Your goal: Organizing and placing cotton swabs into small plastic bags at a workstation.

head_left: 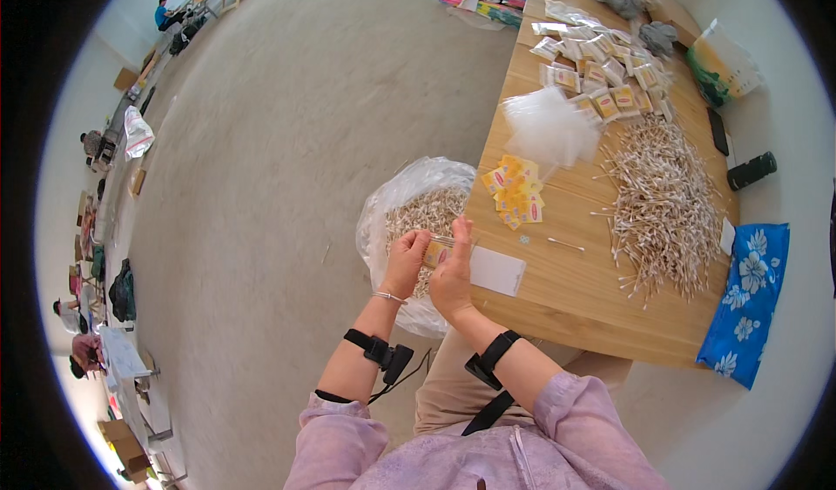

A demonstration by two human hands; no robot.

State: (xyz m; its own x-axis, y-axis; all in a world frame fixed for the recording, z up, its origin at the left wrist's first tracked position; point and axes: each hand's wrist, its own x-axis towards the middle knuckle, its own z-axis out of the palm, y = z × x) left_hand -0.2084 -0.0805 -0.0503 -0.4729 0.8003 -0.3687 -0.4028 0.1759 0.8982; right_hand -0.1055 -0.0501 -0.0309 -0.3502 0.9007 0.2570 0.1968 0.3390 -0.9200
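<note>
A small clear packet (436, 252) with a yellow card and thin sticks inside is between my two hands, just off the table's left edge. My left hand (406, 263) pinches its left end. The right hand (451, 274) grips the other end, fingers pointing up and partly covering it. Below them stands a large clear plastic bag (376, 202) of cotton swabs. Beside my right hand a white card (498, 271) lies on the table. Beyond it are yellow cards (519, 196), a loose cotton swab (566, 244) and a stack of clear plastic sleeves (550, 124).
A big heap of cotton swabs (666, 216) covers the table's right side. Filled packets (601, 63) lie farther back. Along the wall are a blue floral cloth (744, 307), a black cylinder (751, 171) and a dark flat device (718, 131). Several people sit far left.
</note>
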